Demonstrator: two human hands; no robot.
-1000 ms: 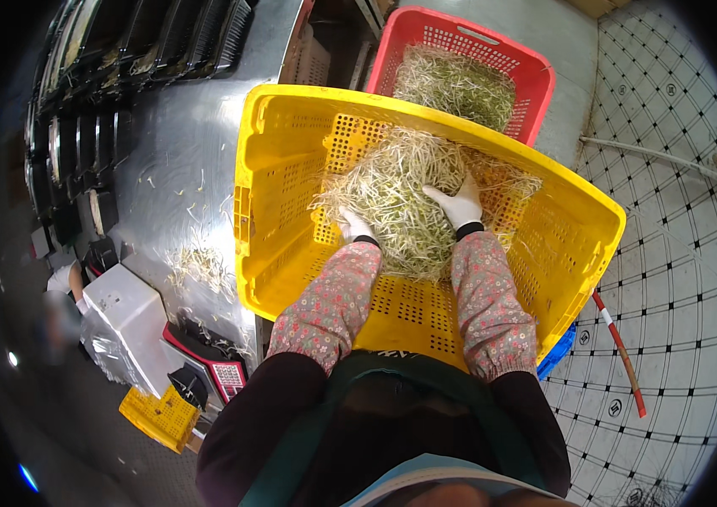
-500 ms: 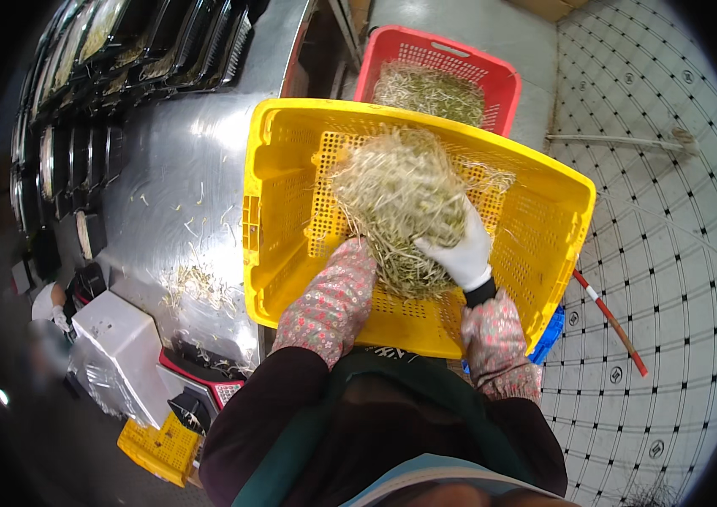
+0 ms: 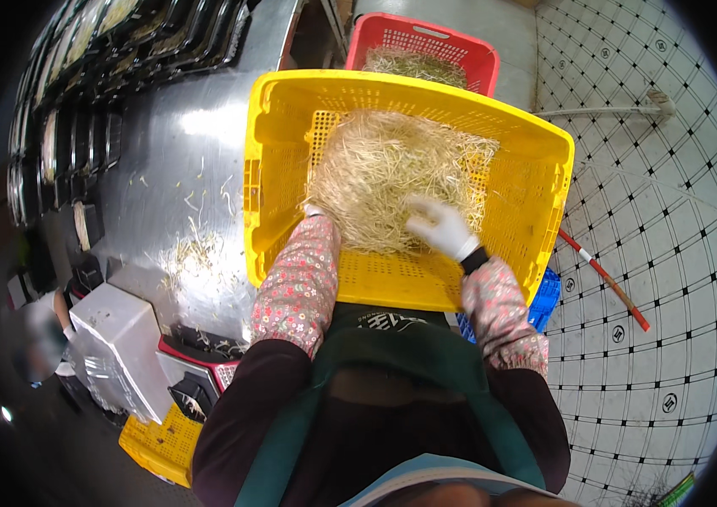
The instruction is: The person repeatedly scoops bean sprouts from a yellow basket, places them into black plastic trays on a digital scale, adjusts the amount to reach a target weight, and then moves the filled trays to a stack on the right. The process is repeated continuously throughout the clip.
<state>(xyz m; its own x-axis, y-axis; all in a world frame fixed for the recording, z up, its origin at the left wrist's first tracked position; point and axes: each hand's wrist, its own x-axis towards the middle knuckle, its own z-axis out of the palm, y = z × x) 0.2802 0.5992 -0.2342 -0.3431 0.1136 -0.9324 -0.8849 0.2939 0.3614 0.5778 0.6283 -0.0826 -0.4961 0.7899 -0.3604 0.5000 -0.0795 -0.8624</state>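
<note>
A loose mass of bean sprouts (image 3: pixel 392 173), pale stems with some green, covers much of the floor of a yellow perforated crate (image 3: pixel 291 262) in front of me. My right hand (image 3: pixel 447 230), in a white glove, is over the near right part of the sprouts, its thumb apart from its fingers and nothing gripped. Only a small white patch of my left hand (image 3: pixel 315 210) shows at the left edge of the sprouts. Its fingers are hidden there. Flowered sleeves cover both forearms.
Beyond the crate stands a red basket (image 3: pixel 481 63) with more sprouts. To the left, a metal table (image 3: pixel 173 144) bears scattered sprouts and stacked black trays (image 3: pixel 80 156). A white box (image 3: pixel 118 338) and another person (image 3: pixel 46 338) are at lower left. A red-and-white pole (image 3: pixel 603 279) lies right.
The sprouts, bunched in a raised heap between my hands before, now lie flatter and wider in the crate. My left hand has shifted left, and my right hand has come off the clump's side.
</note>
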